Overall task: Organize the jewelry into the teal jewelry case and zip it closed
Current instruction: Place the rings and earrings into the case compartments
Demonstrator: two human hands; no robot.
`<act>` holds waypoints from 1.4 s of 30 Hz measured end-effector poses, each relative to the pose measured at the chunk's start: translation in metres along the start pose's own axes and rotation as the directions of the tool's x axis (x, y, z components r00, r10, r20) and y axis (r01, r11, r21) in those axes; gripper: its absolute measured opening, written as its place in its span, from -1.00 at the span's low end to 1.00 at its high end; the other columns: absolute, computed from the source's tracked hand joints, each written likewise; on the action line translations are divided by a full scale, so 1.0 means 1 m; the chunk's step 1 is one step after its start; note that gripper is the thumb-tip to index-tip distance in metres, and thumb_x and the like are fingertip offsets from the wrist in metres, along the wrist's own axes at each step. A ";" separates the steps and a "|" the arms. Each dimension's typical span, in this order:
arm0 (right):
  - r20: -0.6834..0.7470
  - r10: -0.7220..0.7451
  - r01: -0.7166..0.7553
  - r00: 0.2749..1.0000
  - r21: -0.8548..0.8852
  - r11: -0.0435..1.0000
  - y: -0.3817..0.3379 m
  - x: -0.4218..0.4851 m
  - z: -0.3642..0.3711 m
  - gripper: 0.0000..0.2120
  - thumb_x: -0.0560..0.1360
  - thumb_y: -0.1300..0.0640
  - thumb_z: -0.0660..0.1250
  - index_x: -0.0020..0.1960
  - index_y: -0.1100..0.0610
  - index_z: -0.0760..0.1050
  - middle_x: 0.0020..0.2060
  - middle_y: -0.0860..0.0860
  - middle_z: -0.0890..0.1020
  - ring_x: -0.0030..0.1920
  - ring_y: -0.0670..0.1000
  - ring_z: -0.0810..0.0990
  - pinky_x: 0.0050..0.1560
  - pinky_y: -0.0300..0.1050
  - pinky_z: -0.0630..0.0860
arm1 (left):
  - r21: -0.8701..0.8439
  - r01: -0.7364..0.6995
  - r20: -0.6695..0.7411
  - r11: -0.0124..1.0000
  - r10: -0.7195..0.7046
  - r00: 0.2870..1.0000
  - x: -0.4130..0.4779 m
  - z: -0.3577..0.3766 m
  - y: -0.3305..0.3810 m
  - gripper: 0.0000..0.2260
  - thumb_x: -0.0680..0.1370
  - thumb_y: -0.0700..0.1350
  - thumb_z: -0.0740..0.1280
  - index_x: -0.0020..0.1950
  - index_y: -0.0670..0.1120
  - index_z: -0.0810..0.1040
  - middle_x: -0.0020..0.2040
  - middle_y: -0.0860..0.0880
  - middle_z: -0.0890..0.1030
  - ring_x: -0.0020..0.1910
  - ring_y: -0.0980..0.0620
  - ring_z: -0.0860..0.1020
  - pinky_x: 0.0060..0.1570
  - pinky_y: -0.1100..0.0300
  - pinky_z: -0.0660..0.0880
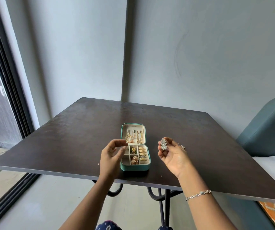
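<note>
The case's (135, 167) left compartments are partly hidden by the left hand (111, 156). The pieces (135, 160) inside are too small to be identified. The counter's (67, 138) right corner is cut off.

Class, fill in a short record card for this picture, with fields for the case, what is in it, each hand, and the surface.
case: teal jewelry case, lid open, not zipped
lid: gold chains hang inside
tray: gold pieces in several compartments
right hand: holds a silver jewelry piece, to the right of the case
left hand: at the case's left edge, fingers curled; unclear whether it holds anything
surface: dark table
</note>
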State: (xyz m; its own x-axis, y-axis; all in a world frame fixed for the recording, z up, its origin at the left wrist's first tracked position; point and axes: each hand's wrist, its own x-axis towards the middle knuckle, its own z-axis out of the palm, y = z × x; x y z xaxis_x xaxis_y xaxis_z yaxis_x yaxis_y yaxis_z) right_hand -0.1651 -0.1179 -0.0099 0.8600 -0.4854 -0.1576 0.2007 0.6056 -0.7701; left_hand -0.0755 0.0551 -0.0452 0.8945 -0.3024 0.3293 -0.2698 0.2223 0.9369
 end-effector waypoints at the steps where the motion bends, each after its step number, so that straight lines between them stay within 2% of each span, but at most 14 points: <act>1: 0.001 0.025 -0.025 1.000 0.025 0.999 0.003 -0.001 0.003 -0.72 0.50 0.43 0.10 -0.19 0.14 0.48 -0.42 0.05 0.63 -0.43 -0.04 0.58 -0.44 -0.27 0.50 | 0.009 -0.026 0.015 1.000 0.026 1.000 0.001 0.001 0.003 -0.88 0.50 -0.28 0.33 -0.08 -0.06 0.58 -0.10 -0.02 0.66 0.01 -0.05 0.61 0.09 -0.02 0.53; 5: 0.022 0.070 -0.071 0.997 0.043 0.997 0.012 -0.003 0.012 -0.69 0.49 0.44 0.11 -0.23 0.16 0.52 -0.44 0.07 0.64 -0.48 -0.05 0.59 -0.49 -0.29 0.51 | 0.063 -0.114 0.122 0.991 0.106 0.987 0.001 0.015 0.015 -0.91 0.40 -0.03 0.38 -0.11 0.08 0.59 -0.11 0.07 0.66 -0.02 0.04 0.61 0.13 -0.12 0.49; 7: 0.041 0.068 -0.071 0.997 0.064 0.995 0.017 -0.004 0.015 -0.60 0.48 0.45 0.11 -0.35 0.15 0.59 -0.46 0.08 0.63 -0.51 -0.04 0.58 -0.51 -0.30 0.50 | 0.058 -0.118 0.185 0.991 0.106 0.977 -0.001 0.025 0.021 -0.84 0.35 0.08 0.39 -0.10 0.10 0.58 -0.13 0.10 0.65 -0.07 0.10 0.60 0.05 -0.03 0.50; 9: 0.072 0.064 -0.071 0.995 0.099 0.993 0.021 -0.006 0.019 -0.57 0.44 0.44 0.15 -0.44 0.13 0.61 -0.47 0.10 0.62 -0.53 -0.03 0.57 -0.53 -0.30 0.49 | 0.022 -0.102 0.215 0.995 0.095 0.972 -0.004 0.035 0.026 -0.82 0.34 0.05 0.43 -0.10 0.07 0.59 -0.17 0.09 0.64 -0.12 0.14 0.58 0.01 0.10 0.47; 12: 0.130 0.047 -0.067 0.990 0.149 0.987 0.024 -0.013 0.028 -0.82 0.10 0.38 0.41 -0.44 0.11 0.62 -0.43 0.10 0.64 -0.52 -0.04 0.56 -0.54 -0.30 0.47 | -0.060 -0.059 0.222 0.996 0.071 0.972 -0.007 0.044 0.032 -0.84 0.33 -0.11 0.43 -0.10 0.01 0.61 -0.22 0.07 0.62 -0.14 0.12 0.57 -0.01 0.21 0.46; 15: 0.210 0.008 -0.052 0.978 0.203 0.978 0.031 -0.012 0.027 -0.61 -0.18 0.29 0.63 -0.39 0.11 0.64 -0.35 0.09 0.67 -0.46 -0.03 0.59 -0.51 -0.32 0.46 | -0.118 -0.024 0.237 0.993 0.052 0.970 -0.010 0.049 0.034 -0.84 0.32 -0.16 0.44 -0.12 0.00 0.64 -0.19 -0.01 0.62 -0.13 0.02 0.57 -0.02 0.10 0.46; 17: 0.244 -0.006 -0.049 0.970 0.222 0.974 0.034 -0.012 0.027 -0.51 -0.27 0.20 0.68 -0.36 0.11 0.64 -0.34 0.07 0.68 -0.44 -0.04 0.61 -0.50 -0.32 0.46 | -0.139 -0.012 0.233 0.990 0.044 0.971 -0.013 0.050 0.037 -0.82 0.31 -0.18 0.44 -0.12 -0.03 0.63 -0.16 -0.11 0.60 -0.13 0.00 0.56 -0.06 0.12 0.47; 20: 0.272 -0.027 -0.031 0.962 0.208 0.978 0.036 -0.016 0.030 -0.50 -0.27 0.16 0.69 -0.35 0.09 0.66 -0.36 0.03 0.67 -0.41 -0.03 0.62 -0.47 -0.32 0.47 | -0.160 -0.003 0.220 0.987 0.039 0.975 -0.017 0.053 0.040 -0.82 0.29 -0.21 0.44 -0.13 -0.07 0.63 -0.14 -0.16 0.57 -0.20 0.10 0.55 -0.19 0.28 0.49; 23: 0.294 -0.054 -0.007 0.954 0.204 0.979 0.039 -0.017 0.028 -0.51 -0.25 0.14 0.69 -0.34 0.08 0.66 -0.37 0.02 0.67 -0.40 -0.04 0.63 -0.41 -0.32 0.50 | -0.158 -0.014 0.204 0.987 0.047 0.978 -0.021 0.056 0.045 -0.81 0.33 -0.33 0.46 -0.13 -0.11 0.60 -0.16 -0.14 0.57 -0.26 0.20 0.54 -0.26 0.39 0.47; 27: 0.297 -0.049 -0.012 0.954 0.201 0.979 0.041 -0.015 0.024 -0.52 -0.19 0.13 0.69 -0.29 0.08 0.67 -0.33 0.04 0.68 -0.36 -0.03 0.64 -0.35 -0.27 0.54 | -0.143 -0.054 0.173 0.988 0.078 0.982 -0.023 0.058 0.045 -0.83 0.30 -0.26 0.45 -0.14 -0.10 0.61 -0.14 -0.15 0.59 -0.18 0.18 0.55 -0.21 0.37 0.47; 31: 0.288 -0.030 -0.030 0.957 0.200 0.979 0.039 -0.016 0.022 -0.50 -0.23 0.14 0.69 -0.30 0.10 0.67 -0.32 0.08 0.68 -0.35 0.01 0.65 -0.34 -0.24 0.57 | -0.128 -0.082 0.185 0.988 0.105 0.977 -0.025 0.058 0.044 -0.79 0.39 -0.39 0.40 -0.12 -0.10 0.62 0.00 -0.31 0.56 -0.14 0.20 0.55 -0.20 0.39 0.47; 36: 0.279 0.010 -0.064 0.960 0.182 0.981 0.035 -0.018 0.019 -0.49 -0.24 0.15 0.69 -0.31 0.11 0.67 -0.30 0.08 0.69 -0.33 0.01 0.66 -0.32 -0.24 0.56 | -0.109 -0.093 0.200 0.990 0.114 0.973 -0.026 0.057 0.040 -0.83 0.37 -0.21 0.36 -0.08 -0.06 0.63 0.01 -0.22 0.56 -0.05 0.16 0.56 -0.15 0.36 0.48; 40: 0.247 0.013 -0.054 0.969 0.159 0.986 0.035 -0.017 0.018 -0.50 -0.27 0.15 0.68 -0.35 0.11 0.65 -0.36 0.06 0.67 -0.39 -0.02 0.63 -0.38 -0.27 0.54 | -0.079 -0.079 0.163 0.994 0.091 0.982 -0.026 0.055 0.034 -0.84 0.42 -0.32 0.39 -0.04 -0.15 0.60 -0.09 -0.14 0.62 -0.10 0.12 0.58 -0.17 0.33 0.49; 42: 0.233 0.022 -0.052 0.972 0.123 0.991 0.033 -0.019 0.019 -0.60 -0.18 0.18 0.66 -0.38 0.10 0.63 -0.40 0.04 0.64 -0.43 -0.04 0.60 -0.42 -0.29 0.50 | -0.054 -0.076 0.127 0.996 0.082 0.988 -0.026 0.054 0.032 -0.84 0.42 -0.36 0.39 -0.07 -0.16 0.60 -0.13 -0.11 0.64 -0.12 0.08 0.59 -0.15 0.29 0.50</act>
State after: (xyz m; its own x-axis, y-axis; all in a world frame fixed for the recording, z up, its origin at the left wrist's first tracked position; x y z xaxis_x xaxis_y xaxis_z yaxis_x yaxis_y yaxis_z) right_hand -0.1655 -0.0769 -0.0202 0.9499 -0.3115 -0.0257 0.2121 0.7025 -0.6794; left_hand -0.1264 0.0197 -0.0169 0.8168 -0.3984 0.4173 -0.3172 0.2940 0.9016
